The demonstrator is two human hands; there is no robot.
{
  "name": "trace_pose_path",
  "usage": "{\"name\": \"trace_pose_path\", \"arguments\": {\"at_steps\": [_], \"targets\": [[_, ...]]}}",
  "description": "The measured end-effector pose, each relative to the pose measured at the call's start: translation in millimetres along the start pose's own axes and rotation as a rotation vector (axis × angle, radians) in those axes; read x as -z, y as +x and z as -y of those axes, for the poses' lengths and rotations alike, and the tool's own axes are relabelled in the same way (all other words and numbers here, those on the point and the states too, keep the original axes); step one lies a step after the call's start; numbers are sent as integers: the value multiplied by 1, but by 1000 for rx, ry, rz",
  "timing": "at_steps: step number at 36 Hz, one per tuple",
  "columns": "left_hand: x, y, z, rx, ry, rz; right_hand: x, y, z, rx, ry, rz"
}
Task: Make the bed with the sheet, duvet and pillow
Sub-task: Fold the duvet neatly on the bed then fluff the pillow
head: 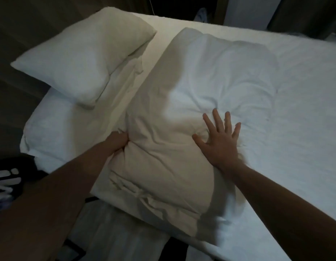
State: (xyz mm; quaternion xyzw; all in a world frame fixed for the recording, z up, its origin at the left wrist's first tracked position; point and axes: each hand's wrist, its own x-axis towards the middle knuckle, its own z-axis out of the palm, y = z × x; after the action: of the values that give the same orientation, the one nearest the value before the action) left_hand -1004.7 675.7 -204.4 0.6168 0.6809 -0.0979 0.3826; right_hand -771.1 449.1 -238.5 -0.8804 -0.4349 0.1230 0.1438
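Step in hand: settling pillow (163,147) at frame centre on bed (304,110). Left hand (119,141) gripped its edge; right hand (219,141) pressed flat, fingers spread. Next likely: plump, align beside upper-left second pillow (82,59).

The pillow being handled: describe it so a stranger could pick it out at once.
Start at the white bed. Two pillows lie at its left end. The pillow being handled is the nearer one: the left hand grips its edge and the right hand presses flat on top. The other pillow lies farther off, untouched.
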Motion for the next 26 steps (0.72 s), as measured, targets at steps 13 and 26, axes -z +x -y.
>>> {"name": "trace_pose_path", "arguments": {"at_steps": [13,26], "targets": [[-45,-74,9,-669,411,-76,33,-21,-14,12,199,-79],[-31,-81,43,-164,5,-77,0,-192,-40,-911,1127,-17]]}}
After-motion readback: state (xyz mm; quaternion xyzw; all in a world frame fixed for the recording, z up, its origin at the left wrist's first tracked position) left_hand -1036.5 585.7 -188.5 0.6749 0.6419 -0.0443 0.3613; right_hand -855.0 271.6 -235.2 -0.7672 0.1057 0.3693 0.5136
